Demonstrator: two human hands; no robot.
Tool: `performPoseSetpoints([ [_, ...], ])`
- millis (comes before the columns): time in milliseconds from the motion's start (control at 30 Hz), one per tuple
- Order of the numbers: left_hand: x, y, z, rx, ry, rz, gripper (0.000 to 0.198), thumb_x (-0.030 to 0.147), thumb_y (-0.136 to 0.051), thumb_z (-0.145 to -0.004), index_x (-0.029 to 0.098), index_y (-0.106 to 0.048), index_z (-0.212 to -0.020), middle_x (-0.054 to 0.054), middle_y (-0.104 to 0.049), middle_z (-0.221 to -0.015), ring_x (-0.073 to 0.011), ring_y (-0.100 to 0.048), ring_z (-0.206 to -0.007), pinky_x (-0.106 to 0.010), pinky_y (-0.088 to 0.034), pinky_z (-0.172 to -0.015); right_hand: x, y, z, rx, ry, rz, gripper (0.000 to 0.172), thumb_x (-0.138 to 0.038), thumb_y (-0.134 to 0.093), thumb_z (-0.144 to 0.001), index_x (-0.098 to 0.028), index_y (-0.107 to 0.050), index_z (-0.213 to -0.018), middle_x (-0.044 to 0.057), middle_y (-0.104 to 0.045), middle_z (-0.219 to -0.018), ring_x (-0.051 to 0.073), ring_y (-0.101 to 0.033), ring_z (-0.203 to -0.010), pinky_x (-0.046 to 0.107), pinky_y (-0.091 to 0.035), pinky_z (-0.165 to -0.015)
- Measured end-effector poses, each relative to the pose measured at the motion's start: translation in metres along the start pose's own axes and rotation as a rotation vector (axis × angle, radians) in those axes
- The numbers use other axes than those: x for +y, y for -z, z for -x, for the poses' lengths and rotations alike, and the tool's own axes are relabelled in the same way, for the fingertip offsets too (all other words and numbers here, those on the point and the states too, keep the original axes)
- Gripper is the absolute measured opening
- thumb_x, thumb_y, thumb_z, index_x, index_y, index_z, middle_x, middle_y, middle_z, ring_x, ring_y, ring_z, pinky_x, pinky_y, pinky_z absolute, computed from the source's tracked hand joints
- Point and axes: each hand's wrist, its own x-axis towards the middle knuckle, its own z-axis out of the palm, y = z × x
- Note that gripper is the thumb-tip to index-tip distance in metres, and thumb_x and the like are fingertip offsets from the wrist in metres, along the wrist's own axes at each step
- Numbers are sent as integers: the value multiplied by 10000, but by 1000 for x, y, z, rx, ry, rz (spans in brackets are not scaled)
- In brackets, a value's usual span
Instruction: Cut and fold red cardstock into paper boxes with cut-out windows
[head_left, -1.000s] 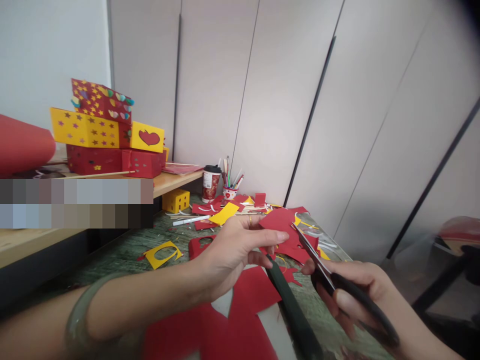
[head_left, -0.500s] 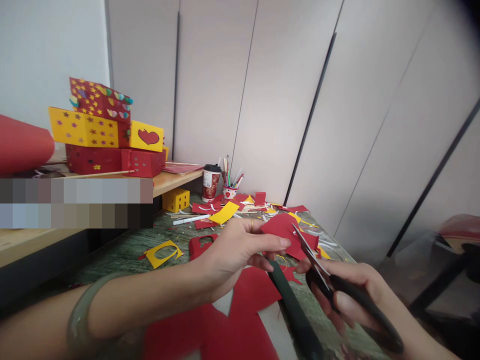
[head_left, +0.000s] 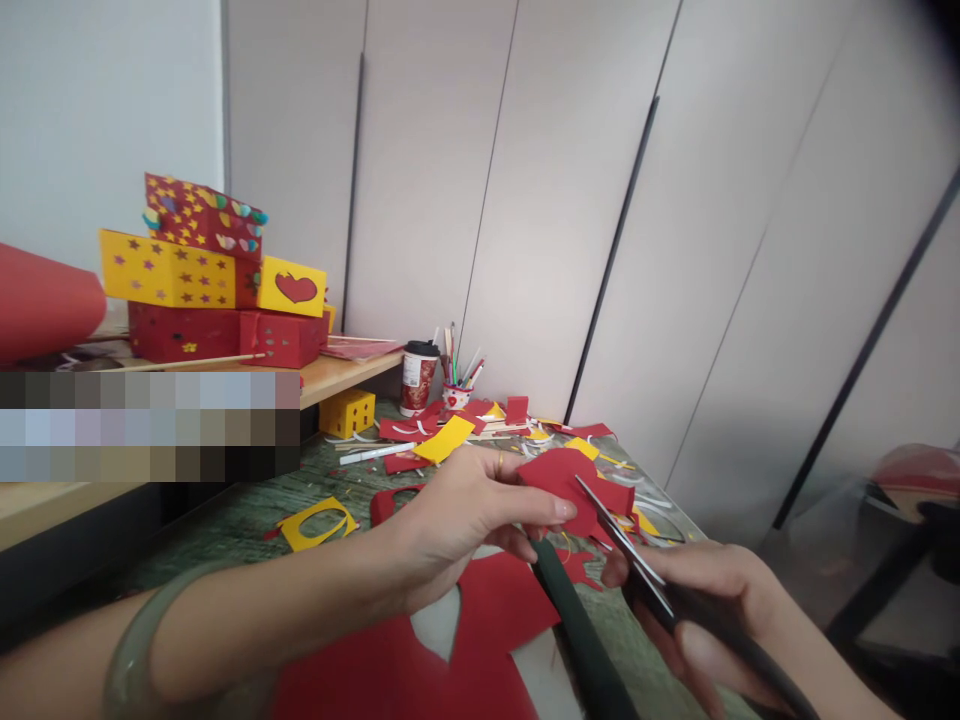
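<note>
Between thumb and fingers, my left hand [head_left: 480, 500] pinches a piece of red paper [head_left: 551, 478] with a rounded edge. My right hand [head_left: 697, 610] grips black-handled scissors [head_left: 626, 545], fingers around the handles. The blades lie across the red paper, their tips just beyond my left thumb; whether they are cutting is hard to tell. Below the hands lie a larger red sheet [head_left: 420, 660] with cut edges and a long dark green bar-like object [head_left: 577, 640], whose kind I cannot make out.
Scraps of red, yellow and white paper litter the dark table [head_left: 240, 530], among them a yellow cut-out [head_left: 319, 522]. Behind stand a lidded paper cup [head_left: 418, 378] and a pen pot [head_left: 457, 395]. Decorated boxes [head_left: 217, 290] are stacked on a wooden shelf [head_left: 352, 372] at left.
The scissor blades have closed somewhat and tilted, with my right hand slightly lower. My left hand still holds the red paper. The whole view has shifted a little.
</note>
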Motion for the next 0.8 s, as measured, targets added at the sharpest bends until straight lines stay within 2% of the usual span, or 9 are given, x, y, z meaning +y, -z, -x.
performPoseSetpoints([
  [100,2,0,0,-8,10,-3,134,179,-704,-597,94,-601,-606,16,-553,-540,-37,-472,-465,-155,-374,-468,-1,2,-2,-60,-24,-15,263,-390,-624,-679,-189,-673,-841,-31,-460,-451,83,-407,-345,187,-360,-332],
  [333,7,2,0,0,47,-67,113,163,-695,-591,100,-602,-584,23,-543,-507,-30,-466,-439,-140,-338,-439,5,7,-6,-109,22,3,273,-382,-649,-637,-238,-701,-862,-25,-474,-374,134,-460,-331,220,-406,-325],
  [500,8,2,1,-40,61,-81,125,169,-684,-599,105,-588,-551,21,-534,-488,-36,-462,-437,-149,-335,-434,-3,1,-3,-70,-37,-88,288,-376,-638,-659,-209,-683,-889,-22,-508,-442,137,-508,-422,234,-461,-434],
  [633,7,1,1,-54,55,-86,129,166,-687,-595,103,-583,-549,24,-530,-493,-42,-477,-445,-155,-350,-440,-1,-4,-4,-59,15,-146,298,-402,-657,-633,-171,-687,-821,4,-563,-563,141,-537,-508,239,-471,-502],
  [800,7,1,0,-55,52,-115,110,160,-674,-602,96,-595,-559,22,-525,-492,-42,-465,-454,-156,-358,-445,-5,-6,-3,-63,4,-121,300,-386,-627,-661,-179,-687,-869,-7,-542,-503,150,-531,-491,255,-478,-520],
])
